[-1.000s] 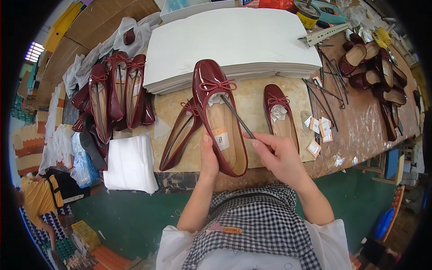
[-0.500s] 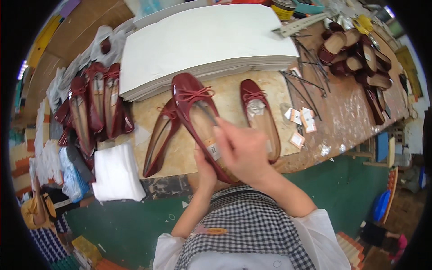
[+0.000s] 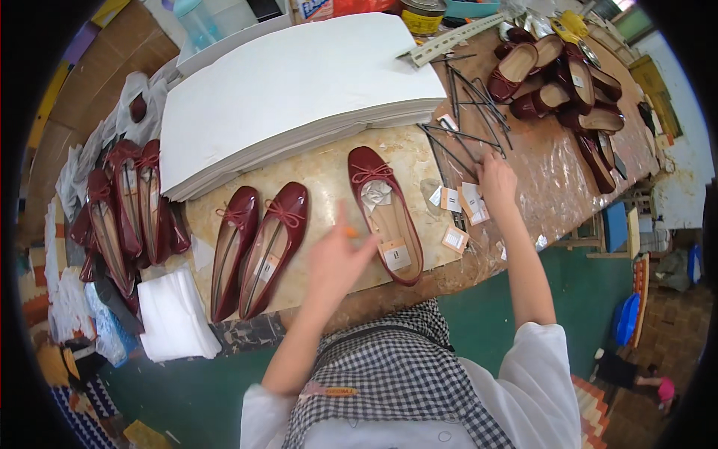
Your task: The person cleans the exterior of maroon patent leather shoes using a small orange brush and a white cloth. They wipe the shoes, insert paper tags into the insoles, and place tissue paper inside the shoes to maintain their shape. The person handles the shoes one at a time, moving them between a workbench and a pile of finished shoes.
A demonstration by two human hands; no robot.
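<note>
My left hand [image 3: 336, 258], blurred, hovers over the bench beside a burgundy ballet flat [image 3: 413, 224] with crumpled tissue in its toe and a white tag inside. Its index finger and thumb are spread, with a small orange spot between them that I cannot make out. My right hand [image 3: 499, 179] reaches to a loose pile of thin black sticks [image 3: 479, 101], its fingertips pinched at the end of one. Left of my left hand lie two matching flats, a nearer-to-hand shoe [image 3: 288, 224] and an outer shoe [image 3: 238, 224], each with a dark stick along its inside.
A thick stack of white sheets [image 3: 299, 75] fills the bench's back. Paper tags [image 3: 455, 239] lie right of the single shoe. More burgundy flats are heaped at the far right [image 3: 580, 78] and the left [image 3: 120, 213], near folded white cloth [image 3: 176, 314].
The flat I was holding now lies beside its neighbour on the left. My right hand has moved right to the black sticks; my left hand has let go of the shoe. The view has shifted.
</note>
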